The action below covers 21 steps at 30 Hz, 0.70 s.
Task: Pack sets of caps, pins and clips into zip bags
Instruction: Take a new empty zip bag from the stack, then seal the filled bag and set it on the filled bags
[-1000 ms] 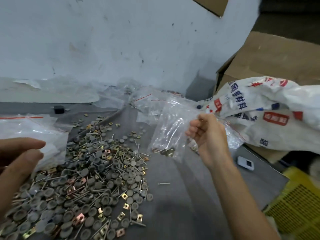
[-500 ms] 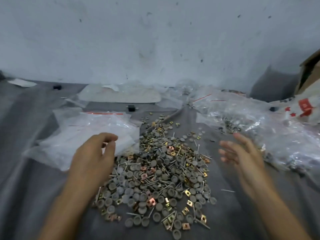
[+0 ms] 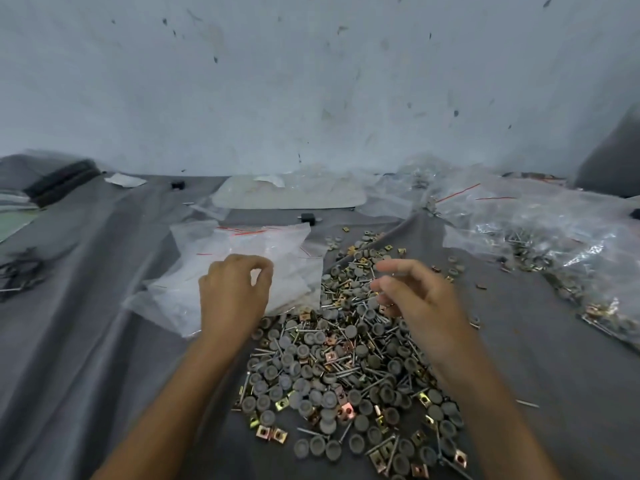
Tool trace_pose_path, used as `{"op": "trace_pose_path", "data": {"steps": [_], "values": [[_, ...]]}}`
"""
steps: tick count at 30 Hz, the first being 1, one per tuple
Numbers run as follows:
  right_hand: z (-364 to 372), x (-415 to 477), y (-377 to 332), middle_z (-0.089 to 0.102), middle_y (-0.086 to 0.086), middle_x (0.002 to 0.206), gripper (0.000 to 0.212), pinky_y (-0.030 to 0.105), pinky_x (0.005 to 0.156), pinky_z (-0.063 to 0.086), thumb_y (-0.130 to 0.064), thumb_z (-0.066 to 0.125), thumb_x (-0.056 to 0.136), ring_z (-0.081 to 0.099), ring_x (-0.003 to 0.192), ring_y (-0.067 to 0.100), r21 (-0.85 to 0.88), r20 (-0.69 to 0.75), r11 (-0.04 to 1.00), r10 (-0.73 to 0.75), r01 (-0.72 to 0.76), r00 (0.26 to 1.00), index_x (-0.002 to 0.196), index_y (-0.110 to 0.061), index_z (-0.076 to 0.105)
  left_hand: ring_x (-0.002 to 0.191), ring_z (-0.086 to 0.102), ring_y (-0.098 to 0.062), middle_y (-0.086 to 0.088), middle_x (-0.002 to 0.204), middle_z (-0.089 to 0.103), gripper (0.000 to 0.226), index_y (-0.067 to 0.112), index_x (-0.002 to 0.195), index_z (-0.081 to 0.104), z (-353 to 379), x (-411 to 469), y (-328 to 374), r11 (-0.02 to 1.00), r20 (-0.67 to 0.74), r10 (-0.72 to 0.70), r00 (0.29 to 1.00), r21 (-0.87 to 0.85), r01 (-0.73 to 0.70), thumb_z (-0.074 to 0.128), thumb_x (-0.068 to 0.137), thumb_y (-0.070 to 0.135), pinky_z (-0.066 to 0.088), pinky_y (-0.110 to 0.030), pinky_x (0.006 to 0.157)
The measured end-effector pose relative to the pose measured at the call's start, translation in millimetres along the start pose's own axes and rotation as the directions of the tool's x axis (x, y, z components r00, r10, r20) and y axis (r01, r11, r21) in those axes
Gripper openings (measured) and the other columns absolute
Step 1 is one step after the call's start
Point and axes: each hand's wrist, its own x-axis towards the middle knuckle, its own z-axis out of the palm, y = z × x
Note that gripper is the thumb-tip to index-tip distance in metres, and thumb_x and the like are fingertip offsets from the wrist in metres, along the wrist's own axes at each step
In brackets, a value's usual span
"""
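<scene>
We see a wrinkled grey cloth [image 3: 104, 341] covering the whole work surface, and on its middle lies a loose heap of grey caps, metal pins and gold-coloured clips [image 3: 346, 358]. Touching the left edge of the heap lies a stack of empty zip bags [image 3: 277, 244], and to the right of the heap, a little apart, lie clear bags with parts inside [image 3: 554, 244]. Behind the heap we find a small black block [image 3: 307, 218] and a flat white packet [image 3: 287, 195], and far left of the heap a dark tangle [image 3: 20, 271] we cannot identify.

Bare forearms; left hand [image 3: 234, 293], right hand [image 3: 417, 301]
</scene>
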Motion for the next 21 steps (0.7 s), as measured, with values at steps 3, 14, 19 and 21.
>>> {"op": "trace_pose_path", "data": {"steps": [3, 14, 19, 21], "values": [[4.9, 4.9, 5.3, 0.075, 0.004, 0.09, 0.016, 0.03, 0.069, 0.059, -0.018, 0.062, 0.099, 0.069, 0.081, 0.021, 0.063, -0.008, 0.997, 0.046, -0.045, 0.999, 0.098, -0.026, 0.076, 0.088, 0.06, -0.005, 0.017, 0.098, 0.07, 0.007, 0.031, 0.093, 0.072, -14.2, -12.7, 13.7, 0.975, -0.033, 0.113, 0.993, -0.19, -0.117, 0.071, 0.092, 0.025, 0.049, -0.032, 0.079], [15.3, 3.2, 20.8, 0.076, 0.009, 0.097, 0.034, 0.029, 0.069, 0.059, -0.044, 0.057, 0.1, 0.072, 0.079, 0.021, 0.215, 0.137, 0.919, 0.306, -0.329, 0.942, 0.11, -0.016, 0.074, 0.084, 0.06, -0.021, 0.003, 0.096, 0.066, 0.004, 0.019, 0.098, 0.065, 9.0, -19.6, -6.7, 0.987, -0.173, 0.122, 0.977, -0.087, -0.138, 0.066, 0.095, 0.017, 0.047, -0.037, 0.071], [18.5, 0.1, 18.1, 0.076, 0.009, 0.097, 0.028, 0.03, 0.071, 0.062, -0.038, 0.056, 0.102, 0.072, 0.078, 0.021, 0.189, 0.149, 0.929, 0.292, -0.317, 0.945, 0.107, -0.017, 0.074, 0.082, 0.064, -0.03, -0.004, 0.093, 0.069, 0.004, 0.014, 0.093, 0.067, -11.7, 20.5, -26.5, 0.973, -0.173, 0.217, 0.961, 0.117, -0.198, 0.069, 0.093, 0.017, 0.048, -0.043, 0.073], [18.2, -2.2, 15.6, 0.075, 0.01, 0.096, 0.025, 0.034, 0.072, 0.062, -0.035, 0.057, 0.102, 0.071, 0.077, 0.022, 0.191, 0.166, 0.932, 0.279, -0.309, 0.946, 0.104, -0.018, 0.075, 0.084, 0.066, -0.027, 0.003, 0.093, 0.07, 0.01, 0.021, 0.091, 0.065, -18.9, 17.6, -28.7, 0.975, 0.013, 0.16, 0.987, 0.152, -0.16, 0.071, 0.092, 0.03, 0.048, -0.04, 0.074]]}}
